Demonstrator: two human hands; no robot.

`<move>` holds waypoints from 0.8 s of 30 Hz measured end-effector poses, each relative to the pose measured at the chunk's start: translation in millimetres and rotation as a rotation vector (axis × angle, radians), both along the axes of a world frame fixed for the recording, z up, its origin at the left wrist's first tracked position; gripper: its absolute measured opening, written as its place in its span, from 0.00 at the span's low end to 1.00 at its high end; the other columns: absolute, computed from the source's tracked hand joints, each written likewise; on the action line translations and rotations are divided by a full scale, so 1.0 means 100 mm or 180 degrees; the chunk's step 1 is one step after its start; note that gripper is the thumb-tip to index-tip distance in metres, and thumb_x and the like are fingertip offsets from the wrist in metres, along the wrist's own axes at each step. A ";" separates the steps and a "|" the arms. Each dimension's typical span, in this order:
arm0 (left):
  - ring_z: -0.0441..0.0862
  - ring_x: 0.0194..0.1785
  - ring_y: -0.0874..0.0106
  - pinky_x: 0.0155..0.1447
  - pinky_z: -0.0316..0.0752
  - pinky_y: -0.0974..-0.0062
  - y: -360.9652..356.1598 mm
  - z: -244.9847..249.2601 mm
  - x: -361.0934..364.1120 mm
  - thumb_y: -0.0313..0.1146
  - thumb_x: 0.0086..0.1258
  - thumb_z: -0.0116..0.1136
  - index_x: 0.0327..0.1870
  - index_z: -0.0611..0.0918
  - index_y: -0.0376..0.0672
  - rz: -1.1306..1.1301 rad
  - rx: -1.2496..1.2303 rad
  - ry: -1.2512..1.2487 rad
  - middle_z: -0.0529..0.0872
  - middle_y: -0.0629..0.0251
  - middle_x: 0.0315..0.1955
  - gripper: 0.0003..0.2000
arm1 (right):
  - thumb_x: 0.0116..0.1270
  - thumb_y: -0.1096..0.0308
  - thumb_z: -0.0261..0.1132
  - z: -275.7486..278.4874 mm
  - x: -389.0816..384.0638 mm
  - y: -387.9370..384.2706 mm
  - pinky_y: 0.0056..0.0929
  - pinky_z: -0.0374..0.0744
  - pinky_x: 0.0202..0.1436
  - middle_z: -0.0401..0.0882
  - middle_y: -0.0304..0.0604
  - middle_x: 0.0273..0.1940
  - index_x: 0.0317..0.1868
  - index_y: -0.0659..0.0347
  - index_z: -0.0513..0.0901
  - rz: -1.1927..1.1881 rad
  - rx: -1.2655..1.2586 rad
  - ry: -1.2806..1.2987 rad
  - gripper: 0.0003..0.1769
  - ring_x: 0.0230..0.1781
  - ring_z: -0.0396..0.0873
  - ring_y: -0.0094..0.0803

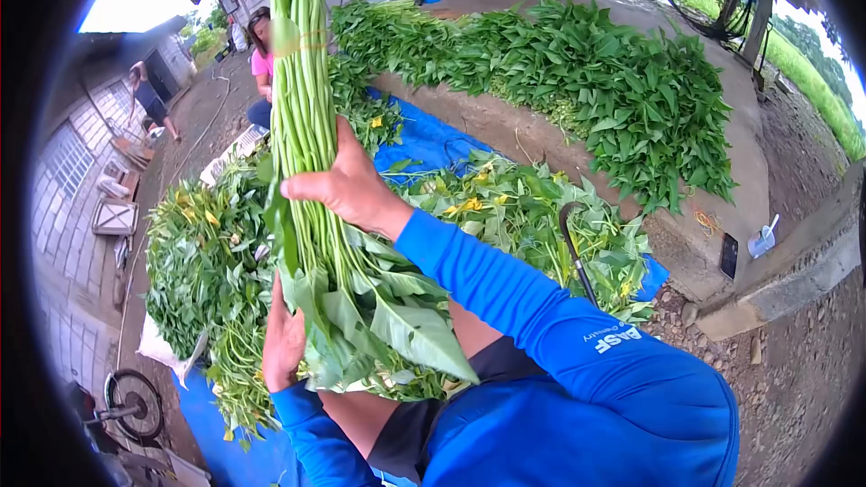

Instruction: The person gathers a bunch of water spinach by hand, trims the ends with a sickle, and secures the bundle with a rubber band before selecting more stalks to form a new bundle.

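A tall bundle of water spinach (305,108) stands upright in front of me, its cut stems at the top and its broad leaves hanging at the bottom. A thin orange band (311,43) circles the stems near their upper end. My right hand (354,188) is closed around the stems at mid-height, thumb across the near side. Lower down, my left hand (284,343) cups the leafy end from the left side; some of its fingers are hidden behind leaves. Loose water spinach (514,207) with some yellow leaves lies just beyond the bundle.
More greens are heaped at left (203,261) and on the concrete ledge (622,99). A blue tarp (424,131) lies beneath the loose leaves. A dark curved handle (575,252) stands up near my right arm. A person in pink (262,61) sits behind the bundle; another person (149,95) is farther left.
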State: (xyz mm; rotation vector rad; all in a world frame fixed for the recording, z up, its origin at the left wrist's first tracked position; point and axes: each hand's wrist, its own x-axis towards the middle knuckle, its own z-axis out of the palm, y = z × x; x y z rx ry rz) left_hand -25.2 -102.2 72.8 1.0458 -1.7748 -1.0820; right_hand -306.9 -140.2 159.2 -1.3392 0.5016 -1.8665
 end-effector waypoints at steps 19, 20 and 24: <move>0.90 0.42 0.66 0.47 0.87 0.66 -0.49 1.37 -0.60 0.36 0.60 0.77 0.62 0.79 0.35 -0.0536 -0.0378 0.1337 0.89 0.58 0.41 0.30 | 0.51 0.40 0.89 -0.21 -0.02 0.28 0.60 0.53 0.89 0.52 0.71 0.85 0.90 0.60 0.39 0.0786 0.0501 0.1054 0.83 0.89 0.52 0.58; 0.90 0.42 0.66 0.50 0.85 0.66 -0.40 1.39 -0.62 0.34 0.60 0.77 0.53 0.84 0.35 -0.0633 -0.0283 0.1499 0.91 0.57 0.39 0.22 | 0.51 0.40 0.89 -0.20 0.01 0.26 0.59 0.52 0.89 0.52 0.71 0.85 0.90 0.60 0.38 0.1034 0.0439 0.1023 0.83 0.89 0.52 0.58; 0.89 0.40 0.66 0.48 0.86 0.65 -0.28 1.38 -0.75 0.33 0.60 0.77 0.57 0.81 0.34 -0.0875 -0.0167 0.2139 0.90 0.57 0.41 0.25 | 0.52 0.46 0.91 -0.34 0.45 0.26 0.48 0.52 0.90 0.50 0.60 0.87 0.90 0.59 0.31 0.1721 -0.0035 0.1163 0.86 0.89 0.51 0.51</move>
